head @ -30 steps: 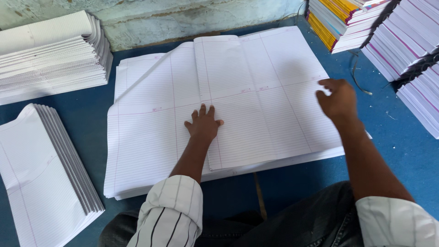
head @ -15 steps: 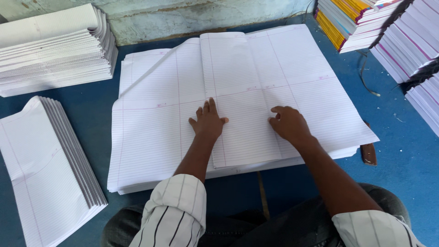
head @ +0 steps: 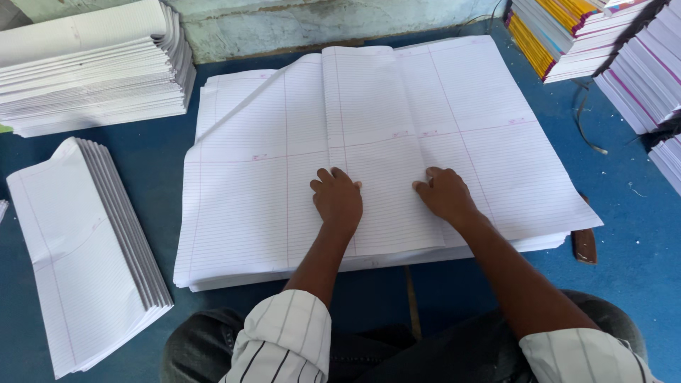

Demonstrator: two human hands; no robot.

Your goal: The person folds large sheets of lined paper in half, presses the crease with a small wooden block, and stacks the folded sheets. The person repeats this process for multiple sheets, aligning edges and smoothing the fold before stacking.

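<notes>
A large stack of white ruled paper sheets [head: 269, 184] lies on the blue floor in front of me. The top sheet [head: 454, 135] is folded over from the right, its folded edge running near the stack's middle. My left hand [head: 337, 198] rests flat on the paper near that fold, fingers slightly curled. My right hand [head: 443, 193] presses down on the folded sheet just to the right, fingers bent against the paper. Neither hand grips anything.
A pile of folded sheets [head: 85, 248] lies at the left. A taller white paper stack [head: 92, 67] sits at the back left. Bound notebook stacks [head: 567, 35] stand at the back right and right edge [head: 649, 78]. A brown tool [head: 584, 245] lies by the stack's right side.
My right hand came in from the sheet's right edge to its middle, close beside my left hand. The left hand stayed flat on the paper.
</notes>
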